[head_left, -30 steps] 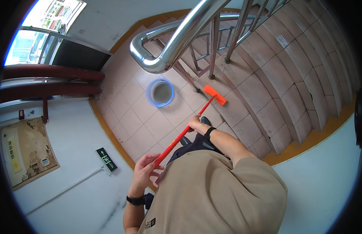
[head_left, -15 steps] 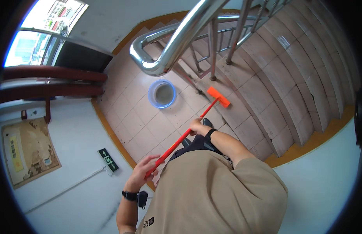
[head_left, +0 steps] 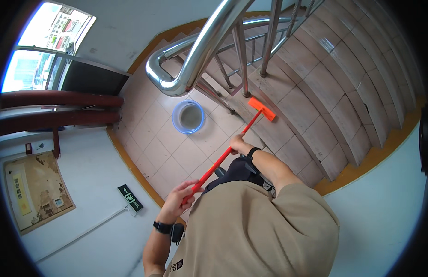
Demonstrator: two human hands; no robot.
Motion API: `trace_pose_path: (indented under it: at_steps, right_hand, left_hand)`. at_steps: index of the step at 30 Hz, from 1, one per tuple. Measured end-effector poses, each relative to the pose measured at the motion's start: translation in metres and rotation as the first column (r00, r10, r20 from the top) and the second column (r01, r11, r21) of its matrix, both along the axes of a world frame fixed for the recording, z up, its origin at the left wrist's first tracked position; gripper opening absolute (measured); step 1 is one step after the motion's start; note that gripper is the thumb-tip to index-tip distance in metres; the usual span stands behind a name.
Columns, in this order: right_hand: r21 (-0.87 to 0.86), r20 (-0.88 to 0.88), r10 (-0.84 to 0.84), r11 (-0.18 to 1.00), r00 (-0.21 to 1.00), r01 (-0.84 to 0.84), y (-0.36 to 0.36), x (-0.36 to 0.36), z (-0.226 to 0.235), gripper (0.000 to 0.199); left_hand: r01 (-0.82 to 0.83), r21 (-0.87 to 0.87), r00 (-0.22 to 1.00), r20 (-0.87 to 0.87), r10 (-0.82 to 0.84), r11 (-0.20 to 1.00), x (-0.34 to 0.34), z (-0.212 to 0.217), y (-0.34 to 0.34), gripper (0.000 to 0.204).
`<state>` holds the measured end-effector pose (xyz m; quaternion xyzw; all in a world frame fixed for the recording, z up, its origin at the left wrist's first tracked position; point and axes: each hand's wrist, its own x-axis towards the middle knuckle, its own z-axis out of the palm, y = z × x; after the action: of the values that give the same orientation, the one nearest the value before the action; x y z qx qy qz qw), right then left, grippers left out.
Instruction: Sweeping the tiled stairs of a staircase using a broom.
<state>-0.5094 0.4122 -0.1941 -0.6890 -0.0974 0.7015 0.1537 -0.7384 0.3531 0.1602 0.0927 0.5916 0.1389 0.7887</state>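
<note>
A long-handled floor brush with a red pole (head_left: pixel 216 166) and an orange bristled head (head_left: pixel 262 109) slants across in front of me. Its head is at the lowest stair tread, close to the foot of a railing post. Around the middle of the pole, my right hand (head_left: pixel 238 144) is closed. My left hand (head_left: pixel 179 198) holds the pole's near end, its fingers loosely bent and partly spread. To the left of the brush, a translucent bucket with a blue rim (head_left: pixel 188 117) stands on the landing, greyish inside.
Tiled stairs (head_left: pixel 334 106) curve up on the right. A shiny metal handrail (head_left: pixel 177 85) juts over the landing with its posts. Dark red pipes (head_left: pixel 62 106) run along the left, below a window. A green exit sign (head_left: pixel 130 198) hangs on the white wall.
The brush has slid forward along the stair, its head nearer the railing post with more bristles showing. Both hands moved forward with the pole. My view has shifted slightly.
</note>
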Motion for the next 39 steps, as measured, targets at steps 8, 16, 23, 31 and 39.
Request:
trace_pose_path:
  at_steps: [8, 16, 23, 31, 39]
  right_hand:
    - [-0.004, -0.150, 0.299, 0.953, 0.942, -0.303, -0.043, -0.043, 0.033, 0.063]
    - [-0.027, 0.138, -0.031, 0.999, 0.990, 0.035, -0.023, 0.037, -0.001, 0.083]
    - [-0.020, -0.093, 0.088, 0.996, 0.992, -0.090, -0.047, 0.007, 0.018, 0.026]
    - [-0.022, -0.250, 0.091, 0.995, 0.964, -0.100, -0.066, 0.013, 0.023, 0.028]
    - [-0.022, -0.016, 0.035, 0.999, 0.999, -0.036, -0.079, 0.072, 0.004, 0.031]
  left_hand:
    - [0.160, 0.254, 0.954, -0.287, -0.084, 0.954, -0.025, 0.055, -0.014, 0.034]
    - [0.064, 0.113, 0.982, -0.186, -0.042, 0.992, 0.025, -0.010, 0.005, 0.027]
    - [0.291, 0.339, 0.940, -0.278, -0.200, 0.895, 0.001, 0.025, -0.015, 0.030]
    - [0.257, 0.256, 0.941, -0.288, -0.180, 0.932, 0.019, 0.045, 0.001, 0.031]
    - [0.208, 0.172, 0.973, -0.142, -0.184, 0.963, 0.044, -0.003, -0.011, 0.027]
